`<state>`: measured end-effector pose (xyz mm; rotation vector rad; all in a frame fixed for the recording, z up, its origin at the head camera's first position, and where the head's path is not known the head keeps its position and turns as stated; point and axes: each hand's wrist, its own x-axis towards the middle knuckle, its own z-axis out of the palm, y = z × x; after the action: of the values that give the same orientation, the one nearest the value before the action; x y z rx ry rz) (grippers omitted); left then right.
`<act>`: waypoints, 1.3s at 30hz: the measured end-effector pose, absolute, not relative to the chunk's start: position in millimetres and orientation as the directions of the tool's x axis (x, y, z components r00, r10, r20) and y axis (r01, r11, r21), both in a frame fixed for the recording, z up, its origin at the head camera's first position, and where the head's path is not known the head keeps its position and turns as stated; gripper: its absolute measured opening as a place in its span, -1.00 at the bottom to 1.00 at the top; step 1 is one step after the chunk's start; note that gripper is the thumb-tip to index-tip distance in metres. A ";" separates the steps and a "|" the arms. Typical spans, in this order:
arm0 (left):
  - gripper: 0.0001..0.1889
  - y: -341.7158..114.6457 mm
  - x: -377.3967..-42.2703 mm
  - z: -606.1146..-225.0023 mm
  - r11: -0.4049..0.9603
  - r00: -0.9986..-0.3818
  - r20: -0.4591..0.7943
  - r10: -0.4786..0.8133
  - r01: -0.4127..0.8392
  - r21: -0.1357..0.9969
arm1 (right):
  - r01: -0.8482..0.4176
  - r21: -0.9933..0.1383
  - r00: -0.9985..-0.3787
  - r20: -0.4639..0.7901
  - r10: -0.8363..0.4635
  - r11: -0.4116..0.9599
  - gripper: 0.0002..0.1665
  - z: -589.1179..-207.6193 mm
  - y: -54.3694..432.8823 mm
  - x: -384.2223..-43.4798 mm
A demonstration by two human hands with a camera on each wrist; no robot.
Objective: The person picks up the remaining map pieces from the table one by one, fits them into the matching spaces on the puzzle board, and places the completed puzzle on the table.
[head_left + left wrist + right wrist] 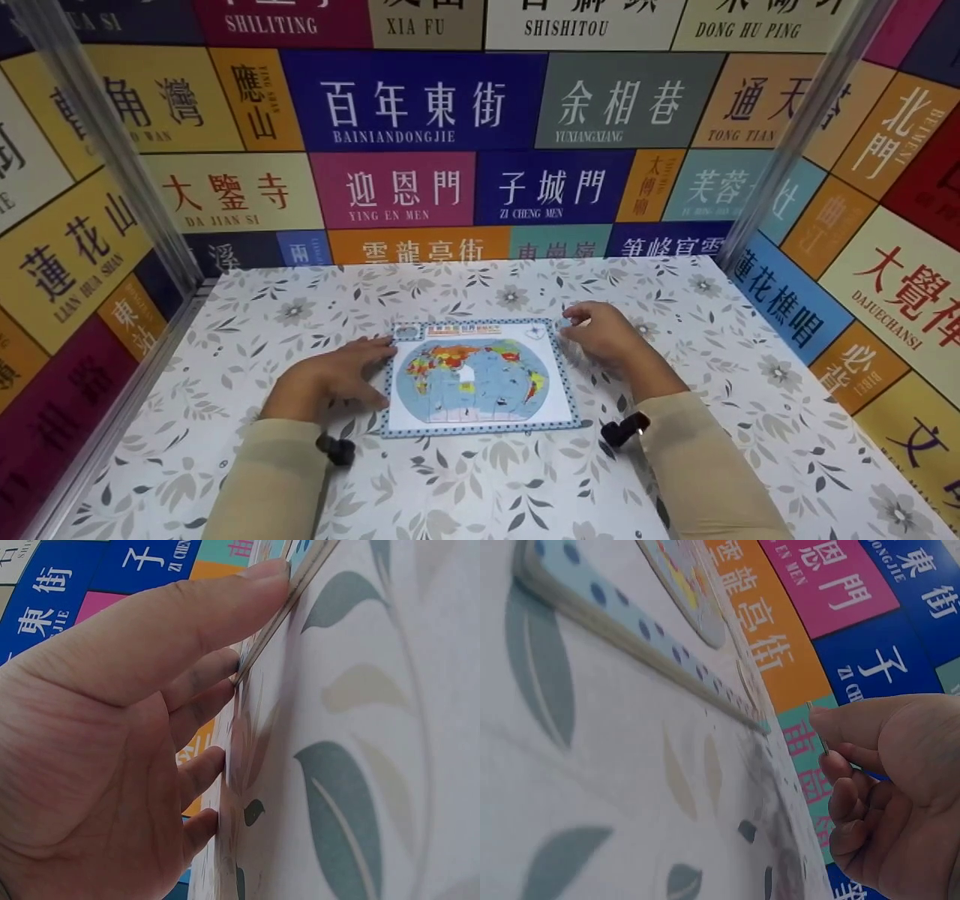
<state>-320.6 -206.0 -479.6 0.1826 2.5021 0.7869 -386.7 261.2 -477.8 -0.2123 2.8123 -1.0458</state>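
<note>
A world map jigsaw puzzle (487, 405) in a blue dotted frame lies flat on the table. A white gap shows near the middle of its map. My left hand (337, 375) rests at the frame's left edge, its thumb (255, 589) touching the rim and the fingers spread loosely. Just off the upper right corner, my right hand (604, 334) is raised slightly above the table. Between its thumb and forefinger it pinches a small thin puzzle piece (818, 729), seen edge-on in the right wrist view; the picture on it cannot be made out.
A white cloth with grey leaves and flowers covers the table (480, 487). Colourful sign-covered panels (412, 101) stand behind and on both sides, with clear upright posts (795, 127) at the back corners. A small black device (626, 429) is worn on each wrist.
</note>
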 end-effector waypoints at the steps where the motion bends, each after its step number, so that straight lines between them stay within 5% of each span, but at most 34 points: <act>1: 0.03 -206.3 -320.6 -479.5 0.821 -0.862 -0.428 0.271 -0.025 0.570 | -0.072 -0.661 -0.981 -0.087 -0.172 0.747 -0.46 -476.2 258.2 -386.2; 9: 0.03 -209.5 -321.8 -480.7 0.831 -0.865 -0.405 0.297 0.025 0.556 | -0.021 -0.682 -0.976 -0.145 -0.163 0.731 -0.50 -463.1 230.3 -380.9; 39: 0.06 -207.5 -322.2 -481.7 0.842 -0.862 -0.395 0.318 0.065 0.536 | -0.233 -0.691 -0.899 -0.115 -0.422 0.685 -0.53 -448.7 114.2 -350.8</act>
<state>-322.2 -207.5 -481.7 0.2817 2.5400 0.7155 -350.8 114.2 -448.7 -0.5232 2.6330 -1.0258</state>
